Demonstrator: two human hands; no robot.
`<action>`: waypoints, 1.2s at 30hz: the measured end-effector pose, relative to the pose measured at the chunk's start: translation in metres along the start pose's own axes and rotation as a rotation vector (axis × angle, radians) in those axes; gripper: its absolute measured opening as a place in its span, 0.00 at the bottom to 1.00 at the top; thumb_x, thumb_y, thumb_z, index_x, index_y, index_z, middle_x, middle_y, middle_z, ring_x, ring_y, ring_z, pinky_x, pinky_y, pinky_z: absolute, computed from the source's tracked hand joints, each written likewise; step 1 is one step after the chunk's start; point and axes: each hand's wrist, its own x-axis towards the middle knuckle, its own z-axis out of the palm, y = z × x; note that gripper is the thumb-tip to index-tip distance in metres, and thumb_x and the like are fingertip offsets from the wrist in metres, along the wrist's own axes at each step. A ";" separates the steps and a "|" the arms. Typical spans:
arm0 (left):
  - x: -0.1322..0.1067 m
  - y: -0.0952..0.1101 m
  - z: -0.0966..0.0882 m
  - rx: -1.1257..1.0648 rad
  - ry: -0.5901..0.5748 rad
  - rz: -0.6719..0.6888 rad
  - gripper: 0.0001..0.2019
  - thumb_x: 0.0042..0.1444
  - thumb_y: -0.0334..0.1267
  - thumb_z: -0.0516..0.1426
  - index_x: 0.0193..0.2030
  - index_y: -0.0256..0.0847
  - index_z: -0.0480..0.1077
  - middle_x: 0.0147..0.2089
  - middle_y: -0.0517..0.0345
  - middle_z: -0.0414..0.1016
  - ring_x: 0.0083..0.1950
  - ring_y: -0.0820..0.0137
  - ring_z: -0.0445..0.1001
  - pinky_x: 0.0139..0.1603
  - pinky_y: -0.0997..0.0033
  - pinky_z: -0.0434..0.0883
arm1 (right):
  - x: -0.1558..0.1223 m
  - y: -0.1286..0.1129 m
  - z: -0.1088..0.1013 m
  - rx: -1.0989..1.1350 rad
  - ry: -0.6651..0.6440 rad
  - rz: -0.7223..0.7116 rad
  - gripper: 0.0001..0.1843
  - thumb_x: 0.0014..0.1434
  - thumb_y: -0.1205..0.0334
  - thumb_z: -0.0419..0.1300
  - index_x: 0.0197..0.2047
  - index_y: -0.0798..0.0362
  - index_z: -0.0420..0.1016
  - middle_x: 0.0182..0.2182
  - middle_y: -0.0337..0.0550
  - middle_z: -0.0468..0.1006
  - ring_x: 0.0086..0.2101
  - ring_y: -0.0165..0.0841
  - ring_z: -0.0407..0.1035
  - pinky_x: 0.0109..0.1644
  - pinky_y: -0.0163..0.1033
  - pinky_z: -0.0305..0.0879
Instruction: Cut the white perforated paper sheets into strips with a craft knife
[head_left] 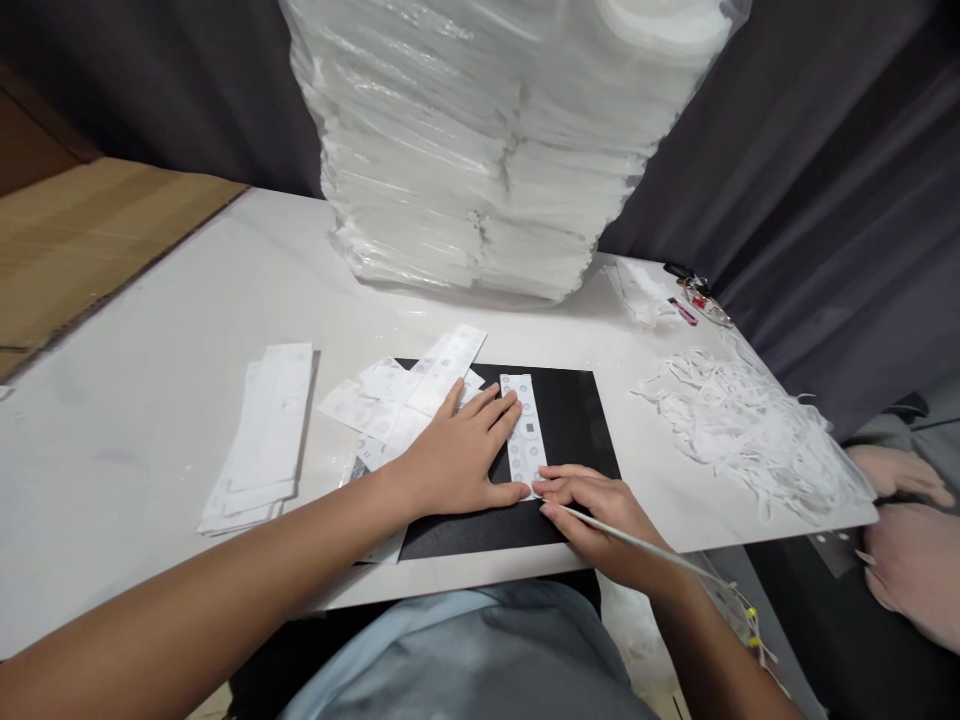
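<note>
A narrow white strip printed with small circles and squares lies upright on a black mat in front of me. My left hand rests flat with fingers spread, pressing the strip's left edge. My right hand is curled at the strip's lower end, fingers pinched on the corner, with a thin white wire running across its back. Several more loose white strips lie just left of the mat, partly under my left hand.
A tall stack of plastic-wrapped white packs stands at the table's back. A neat pile of strips lies at left, a heap of thin white trimmings at right. Another person's hands work beyond the right edge.
</note>
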 end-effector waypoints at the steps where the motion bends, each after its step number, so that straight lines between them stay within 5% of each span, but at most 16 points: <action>1: 0.000 0.000 0.000 0.000 0.000 -0.002 0.43 0.54 0.63 0.50 0.69 0.34 0.51 0.70 0.44 0.51 0.71 0.49 0.46 0.69 0.44 0.35 | 0.000 -0.001 0.001 -0.048 -0.003 -0.027 0.05 0.61 0.68 0.57 0.33 0.51 0.72 0.39 0.43 0.82 0.47 0.35 0.74 0.50 0.41 0.72; 9: 0.001 0.001 -0.002 -0.001 -0.016 0.001 0.44 0.53 0.64 0.50 0.69 0.35 0.51 0.71 0.45 0.50 0.71 0.48 0.44 0.68 0.42 0.32 | -0.013 0.007 0.028 -0.423 0.186 -0.244 0.08 0.62 0.72 0.53 0.34 0.52 0.70 0.36 0.48 0.81 0.41 0.37 0.75 0.47 0.45 0.73; 12: 0.001 0.001 -0.001 0.000 -0.010 0.005 0.45 0.53 0.64 0.50 0.69 0.33 0.51 0.70 0.43 0.51 0.71 0.47 0.44 0.68 0.41 0.33 | -0.012 0.009 0.024 -0.328 0.415 -0.139 0.07 0.62 0.71 0.52 0.37 0.52 0.70 0.39 0.50 0.81 0.43 0.37 0.75 0.48 0.44 0.73; 16: 0.000 0.000 -0.001 -0.004 0.001 0.013 0.44 0.53 0.64 0.50 0.69 0.35 0.51 0.70 0.44 0.51 0.71 0.47 0.43 0.68 0.41 0.33 | -0.006 0.009 0.000 -0.101 0.785 0.224 0.07 0.62 0.59 0.56 0.36 0.53 0.72 0.43 0.52 0.80 0.39 0.39 0.77 0.41 0.44 0.76; 20: 0.000 -0.003 -0.001 -0.014 -0.007 0.030 0.44 0.53 0.66 0.49 0.69 0.36 0.52 0.70 0.44 0.51 0.71 0.48 0.43 0.68 0.41 0.32 | -0.006 0.013 -0.025 0.062 0.926 0.467 0.17 0.56 0.50 0.63 0.41 0.55 0.75 0.22 0.39 0.78 0.16 0.30 0.70 0.20 0.35 0.69; 22: -0.001 -0.003 -0.002 -0.017 -0.004 0.042 0.44 0.53 0.66 0.49 0.68 0.36 0.52 0.70 0.43 0.52 0.71 0.47 0.43 0.67 0.40 0.32 | -0.008 0.019 -0.036 -0.017 0.983 0.495 0.19 0.53 0.48 0.64 0.39 0.56 0.76 0.16 0.34 0.72 0.14 0.28 0.65 0.19 0.34 0.65; 26: -0.002 -0.003 -0.002 -0.019 0.004 0.068 0.46 0.53 0.68 0.49 0.68 0.34 0.53 0.70 0.42 0.53 0.71 0.46 0.43 0.67 0.39 0.32 | -0.016 0.035 -0.051 -0.281 1.104 0.382 0.19 0.55 0.46 0.61 0.35 0.56 0.77 0.26 0.43 0.74 0.26 0.34 0.70 0.32 0.41 0.69; 31: -0.002 -0.003 -0.003 -0.036 -0.010 0.079 0.48 0.52 0.71 0.47 0.68 0.35 0.52 0.70 0.42 0.52 0.71 0.46 0.43 0.67 0.38 0.32 | -0.020 0.040 -0.048 -0.325 0.844 0.248 0.13 0.56 0.51 0.62 0.35 0.52 0.79 0.41 0.49 0.71 0.39 0.38 0.70 0.39 0.45 0.71; 36: 0.000 -0.005 -0.002 -0.053 -0.030 0.069 0.50 0.48 0.74 0.48 0.68 0.38 0.53 0.69 0.42 0.53 0.71 0.45 0.45 0.66 0.37 0.33 | -0.015 0.017 -0.021 0.045 0.115 -0.020 0.05 0.60 0.60 0.61 0.39 0.49 0.77 0.45 0.48 0.79 0.44 0.38 0.74 0.48 0.45 0.73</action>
